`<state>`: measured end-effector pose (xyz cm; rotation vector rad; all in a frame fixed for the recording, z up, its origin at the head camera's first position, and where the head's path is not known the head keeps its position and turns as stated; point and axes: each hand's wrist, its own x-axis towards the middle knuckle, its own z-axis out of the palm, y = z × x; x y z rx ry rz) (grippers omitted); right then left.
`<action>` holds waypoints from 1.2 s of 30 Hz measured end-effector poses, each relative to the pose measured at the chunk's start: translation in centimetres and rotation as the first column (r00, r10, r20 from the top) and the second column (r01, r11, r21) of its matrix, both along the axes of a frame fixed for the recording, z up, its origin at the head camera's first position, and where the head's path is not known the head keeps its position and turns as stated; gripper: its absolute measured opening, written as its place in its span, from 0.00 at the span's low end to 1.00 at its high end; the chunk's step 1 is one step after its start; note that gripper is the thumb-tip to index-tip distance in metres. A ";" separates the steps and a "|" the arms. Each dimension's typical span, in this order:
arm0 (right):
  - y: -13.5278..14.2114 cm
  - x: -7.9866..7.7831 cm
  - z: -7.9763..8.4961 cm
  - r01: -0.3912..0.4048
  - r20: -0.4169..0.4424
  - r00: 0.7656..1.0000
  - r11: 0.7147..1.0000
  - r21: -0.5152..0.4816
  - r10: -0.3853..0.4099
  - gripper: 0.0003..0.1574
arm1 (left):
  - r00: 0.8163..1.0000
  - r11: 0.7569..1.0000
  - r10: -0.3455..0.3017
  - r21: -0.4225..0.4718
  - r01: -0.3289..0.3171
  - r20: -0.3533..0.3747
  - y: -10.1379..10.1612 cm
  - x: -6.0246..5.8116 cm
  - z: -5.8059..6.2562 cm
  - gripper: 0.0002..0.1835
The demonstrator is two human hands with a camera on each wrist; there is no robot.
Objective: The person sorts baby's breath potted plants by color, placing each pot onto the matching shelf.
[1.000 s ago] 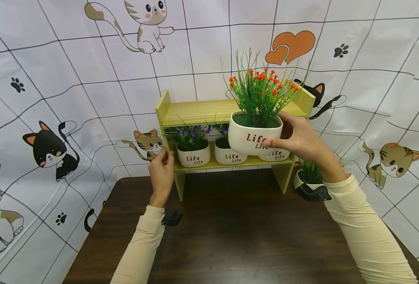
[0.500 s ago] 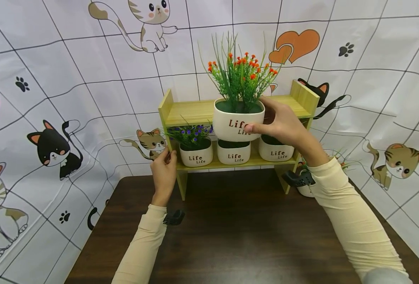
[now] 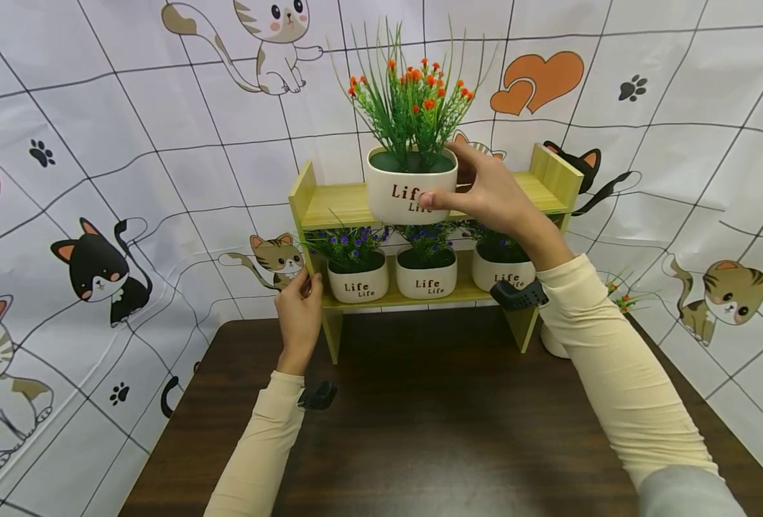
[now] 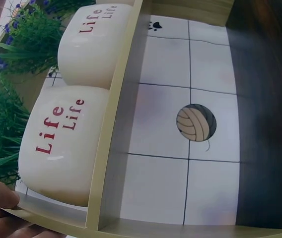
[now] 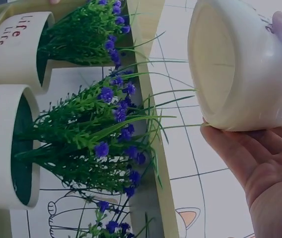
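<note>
My right hand [image 3: 494, 192] grips a white "Life" flower pot [image 3: 384, 190] with grassy leaves and orange flowers, thumb on its front. The pot is upright, overlapping the upper board of a two-tier wooden shelf [image 3: 339, 205] in the head view. From the right wrist view, the bottom of this pot [image 5: 213, 64] shows clear above the board. My left hand [image 3: 299, 312] holds the shelf's left side panel, fingers at its edge. On the lower tier stand three white pots with purple flowers: a left pot [image 3: 358, 283], a middle pot [image 3: 427, 276] and a right pot [image 3: 498, 273].
Another white pot [image 3: 552, 345] with orange flowers stands on the dark wooden table [image 3: 420, 431] right of the shelf, partly hidden by my right arm. Behind everything hangs a white grid-patterned sheet [image 3: 181, 172] printed with cats.
My right hand has carried the orange-flowered pot left and upward, from in front of the shelf's right part to above the middle. The left hand stays on the side panel.
</note>
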<state>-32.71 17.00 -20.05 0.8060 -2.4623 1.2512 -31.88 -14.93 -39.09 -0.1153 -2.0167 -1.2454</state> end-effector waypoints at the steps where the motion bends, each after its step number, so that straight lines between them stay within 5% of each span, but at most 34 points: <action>1: -0.1 -0.2 0.1 0.001 0.002 1.000 1.000 -0.005 -0.001 0.57 | 1.000 1.000 0.001 0.000 -0.001 -0.004 0.0 0.0 0.0 0.12; 20: -3.0 -3.2 2.3 0.001 0.108 0.994 1.000 -0.015 0.001 0.61 | 1.000 1.000 0.002 0.001 -0.002 -0.002 0.0 -0.2 -0.2 0.13; 36: -3.4 -5.8 0.3 -0.043 0.268 0.963 0.997 0.058 0.026 0.62 | 1.000 1.000 0.012 0.007 -0.012 -0.010 0.1 -0.2 -0.2 0.11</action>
